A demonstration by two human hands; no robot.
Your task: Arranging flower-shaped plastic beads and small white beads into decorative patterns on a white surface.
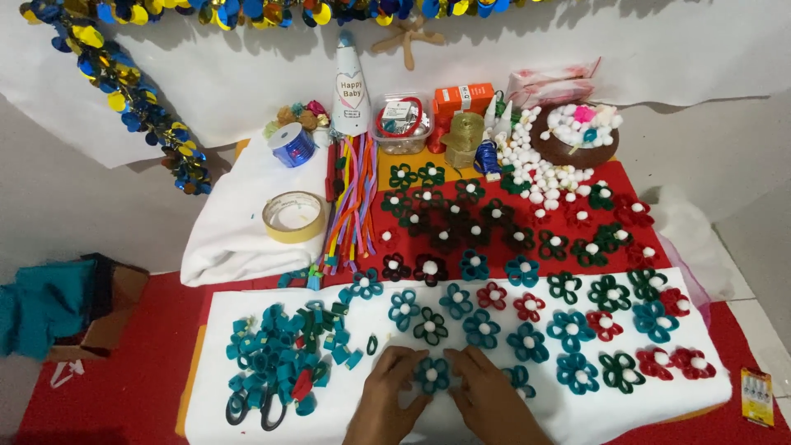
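Note:
My left hand (386, 394) and my right hand (486, 391) rest on the white sheet (560, 412) at the bottom centre. Their fingertips press from both sides on a teal felt flower (432, 373) with a white pom-pom centre. Around it lie several finished flowers in teal, dark green and red, such as a green one (430, 325) just beyond my fingers. A heap of teal, green and red felt loops (284, 350) sits to the left of my left hand.
Black-handled scissors (251, 405) lie left of my left hand. Farther back are a tape roll (292, 216), coloured strips (350, 202), a blue ribbon spool (292, 145), a white party cone (351, 86), a brown bowl of pom-poms (577, 132) and a small yellow packet (756, 395).

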